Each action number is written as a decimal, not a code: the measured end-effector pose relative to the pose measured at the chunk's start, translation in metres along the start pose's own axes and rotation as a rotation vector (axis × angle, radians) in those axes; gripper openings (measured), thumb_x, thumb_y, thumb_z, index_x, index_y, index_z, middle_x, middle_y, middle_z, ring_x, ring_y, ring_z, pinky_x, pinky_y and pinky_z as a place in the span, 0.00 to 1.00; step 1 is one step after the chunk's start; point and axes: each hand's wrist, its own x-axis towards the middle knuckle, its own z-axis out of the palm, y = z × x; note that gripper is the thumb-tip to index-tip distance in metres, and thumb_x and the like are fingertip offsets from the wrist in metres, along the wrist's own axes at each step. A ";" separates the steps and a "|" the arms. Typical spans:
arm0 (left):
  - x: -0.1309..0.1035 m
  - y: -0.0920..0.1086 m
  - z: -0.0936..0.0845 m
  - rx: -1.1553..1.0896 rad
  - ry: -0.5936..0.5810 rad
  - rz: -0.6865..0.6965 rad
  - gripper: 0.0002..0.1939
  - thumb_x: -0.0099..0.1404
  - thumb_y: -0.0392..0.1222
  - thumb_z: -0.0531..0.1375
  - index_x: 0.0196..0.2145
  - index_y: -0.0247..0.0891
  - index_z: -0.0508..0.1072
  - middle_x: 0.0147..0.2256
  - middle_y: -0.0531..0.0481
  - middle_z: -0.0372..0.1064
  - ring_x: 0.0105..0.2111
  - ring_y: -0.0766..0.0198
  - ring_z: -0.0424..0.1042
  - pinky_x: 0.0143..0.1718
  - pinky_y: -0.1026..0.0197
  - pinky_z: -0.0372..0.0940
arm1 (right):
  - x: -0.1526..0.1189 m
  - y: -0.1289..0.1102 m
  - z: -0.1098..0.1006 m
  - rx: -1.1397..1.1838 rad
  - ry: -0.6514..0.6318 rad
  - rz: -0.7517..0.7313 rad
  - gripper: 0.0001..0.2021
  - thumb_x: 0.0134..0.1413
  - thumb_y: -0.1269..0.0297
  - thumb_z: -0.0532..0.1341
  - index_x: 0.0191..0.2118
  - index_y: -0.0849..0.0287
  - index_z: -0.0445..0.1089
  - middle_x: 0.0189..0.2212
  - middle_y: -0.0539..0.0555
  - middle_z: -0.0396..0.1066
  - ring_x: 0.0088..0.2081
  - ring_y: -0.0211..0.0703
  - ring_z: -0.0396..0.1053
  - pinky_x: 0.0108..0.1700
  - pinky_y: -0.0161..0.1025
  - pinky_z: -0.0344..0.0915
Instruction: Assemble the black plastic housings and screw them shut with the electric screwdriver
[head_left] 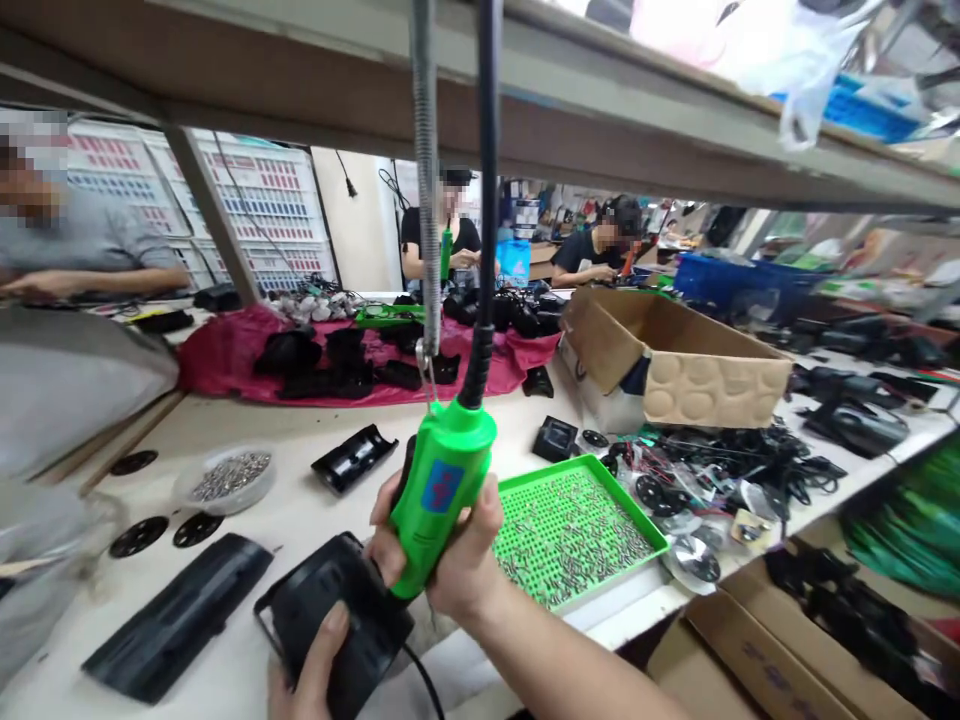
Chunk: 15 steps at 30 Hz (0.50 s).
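My right hand (465, 560) is wrapped round a green electric screwdriver (442, 480), which hangs from a coiled spring and a black cable. The tool's lower end meets a black plastic housing (345, 610), and its tip is hidden. At the bottom, my left hand (315, 670) grips that housing with the thumb on top. Right of my right hand lies a green tray (577, 520) holding many small screws. A round clear tub (262, 490) of small metal parts stands to the left, near a long black curved cover (180, 615) and a shorter black shell (355, 458).
An open cardboard box (712, 385) stands behind the tray, with black parts and wires (720, 470) beside it. Pink sheeting (217, 355) bearing black parts lies farther back. A shelf (645, 160) crosses overhead. Several people work beyond the bench.
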 end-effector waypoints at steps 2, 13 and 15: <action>-0.005 0.001 0.005 -0.017 0.009 0.009 0.25 0.51 0.46 0.68 0.48 0.50 0.72 0.40 0.55 0.75 0.49 0.55 0.71 0.55 0.54 0.62 | -0.006 0.004 -0.005 0.016 -0.027 -0.046 0.41 0.38 0.20 0.41 0.26 0.57 0.67 0.08 0.43 0.53 0.11 0.35 0.51 0.19 0.37 0.59; -0.012 0.005 -0.006 -0.175 0.051 -0.069 0.28 0.52 0.49 0.67 0.51 0.44 0.73 0.39 0.51 0.77 0.44 0.56 0.73 0.48 0.57 0.67 | -0.034 -0.051 0.002 0.011 0.091 -0.310 0.39 0.47 0.24 0.46 0.36 0.58 0.73 0.10 0.44 0.58 0.11 0.36 0.54 0.21 0.38 0.65; -0.009 0.010 -0.014 -0.314 0.047 -0.127 0.30 0.51 0.56 0.63 0.51 0.42 0.73 0.41 0.46 0.78 0.43 0.54 0.75 0.44 0.56 0.70 | -0.035 -0.065 0.000 -0.024 0.127 -0.335 0.39 0.46 0.24 0.47 0.35 0.57 0.74 0.10 0.44 0.58 0.11 0.35 0.55 0.21 0.38 0.65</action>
